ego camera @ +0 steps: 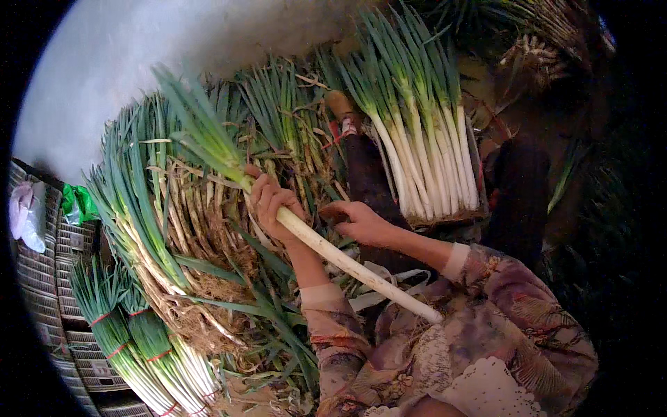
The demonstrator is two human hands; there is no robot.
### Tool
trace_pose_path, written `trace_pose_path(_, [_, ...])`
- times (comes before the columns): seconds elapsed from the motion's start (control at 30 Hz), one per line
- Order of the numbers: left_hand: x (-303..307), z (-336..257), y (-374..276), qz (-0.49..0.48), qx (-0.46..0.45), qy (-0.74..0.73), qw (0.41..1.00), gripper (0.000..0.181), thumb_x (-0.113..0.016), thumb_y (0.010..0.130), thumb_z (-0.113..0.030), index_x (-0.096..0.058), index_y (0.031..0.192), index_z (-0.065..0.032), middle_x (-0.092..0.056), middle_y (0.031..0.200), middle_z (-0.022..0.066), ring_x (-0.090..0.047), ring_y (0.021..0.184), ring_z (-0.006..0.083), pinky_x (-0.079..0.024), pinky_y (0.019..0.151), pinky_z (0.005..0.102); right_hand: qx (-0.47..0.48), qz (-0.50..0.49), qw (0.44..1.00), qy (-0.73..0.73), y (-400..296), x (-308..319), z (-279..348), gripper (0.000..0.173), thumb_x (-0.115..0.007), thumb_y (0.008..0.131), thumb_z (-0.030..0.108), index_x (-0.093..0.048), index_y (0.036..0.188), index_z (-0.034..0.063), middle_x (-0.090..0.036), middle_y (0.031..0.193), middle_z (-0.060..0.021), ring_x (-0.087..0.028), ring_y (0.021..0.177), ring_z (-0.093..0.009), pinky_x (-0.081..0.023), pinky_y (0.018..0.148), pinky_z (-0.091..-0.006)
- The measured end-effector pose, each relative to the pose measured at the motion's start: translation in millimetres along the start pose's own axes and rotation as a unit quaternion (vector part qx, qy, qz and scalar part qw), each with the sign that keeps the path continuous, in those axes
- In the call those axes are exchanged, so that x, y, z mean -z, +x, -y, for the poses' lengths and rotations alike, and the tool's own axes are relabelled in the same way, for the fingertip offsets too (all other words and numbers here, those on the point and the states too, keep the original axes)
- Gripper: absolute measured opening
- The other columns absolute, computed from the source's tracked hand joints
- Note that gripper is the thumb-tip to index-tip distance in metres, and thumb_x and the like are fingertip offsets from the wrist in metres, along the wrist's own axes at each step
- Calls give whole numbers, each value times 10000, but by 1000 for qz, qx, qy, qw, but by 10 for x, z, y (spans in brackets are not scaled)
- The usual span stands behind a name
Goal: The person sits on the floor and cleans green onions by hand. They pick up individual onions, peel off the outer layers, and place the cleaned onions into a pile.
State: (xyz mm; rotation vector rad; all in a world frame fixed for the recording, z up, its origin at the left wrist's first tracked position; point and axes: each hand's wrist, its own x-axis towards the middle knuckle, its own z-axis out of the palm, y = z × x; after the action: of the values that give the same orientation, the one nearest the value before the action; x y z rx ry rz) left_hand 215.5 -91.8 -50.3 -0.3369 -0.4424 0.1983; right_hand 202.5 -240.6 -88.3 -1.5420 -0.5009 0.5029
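Observation:
My left hand [275,206] is closed around the upper shaft of a long green onion [354,268]. The green leaves fan out beyond my fist towards the upper left, and the white root end points down to the right, by my floral top. My right hand [357,221] is just right of the left, off the shaft, with its fingers curled loosely and apart; nothing shows in it. Peeled white green onions [435,167] stand side by side in a tray between my legs. Unpeeled green onions [198,208] with brown roots lie heaped at the left.
Bundles of green onions [138,344] tied with red bands lie at the lower left, beside plastic crates [86,352]. Green [78,203] and pale plastic bags [28,216] rest on the crates. Loose leaves and peelings [276,313] litter the ground. More onions with roots lie at the upper right.

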Motion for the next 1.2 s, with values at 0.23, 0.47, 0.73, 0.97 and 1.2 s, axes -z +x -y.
trace_pose_path(0.23, [-219,156,114,17,14,231,973,404,-217,925,-242,-281,1222,24,-459,942,138,-500,743,203,-453,718,330,-149,136,965,169,-498,145,601,361,-410,876,184,-365,1188,6,-492,719,-41,-442,558,-86,-373,474,-221])
trace_pose_path(0.47, [-94,405,221,-85,53,314,944,410,-373,878,-125,-271,1261,-21,-339,1265,157,-371,1151,261,-333,978,400,-208,140,896,368,-540,475,715,334,-316,913,259,-310,1213,112,-350,604,7,-259,407,-42,-233,320,-173])
trace_pose_path(0.73, [277,515,219,-108,78,454,881,392,-370,837,-14,-321,1226,-22,-380,1232,160,-402,1122,292,-362,941,426,-160,205,830,493,-602,679,288,373,-276,901,376,-449,811,57,-391,527,-5,-348,363,-83,-298,291,-200])
trace_pose_path(0.97, [453,553,274,-146,115,534,825,402,-380,860,-56,-285,1248,-20,-378,1222,156,-417,1105,291,-394,907,418,-145,45,911,384,-386,712,273,246,-407,876,298,-433,958,67,-444,643,-9,-386,399,-92,-353,321,-221])
trace_pose_path(1.2, [553,480,259,-133,128,533,826,451,-392,874,-156,-249,1263,22,-347,1242,186,-420,1104,298,-391,887,424,-108,56,890,440,-335,732,460,245,-370,899,269,-366,1067,91,-421,650,-16,-337,379,-48,-274,270,-179])
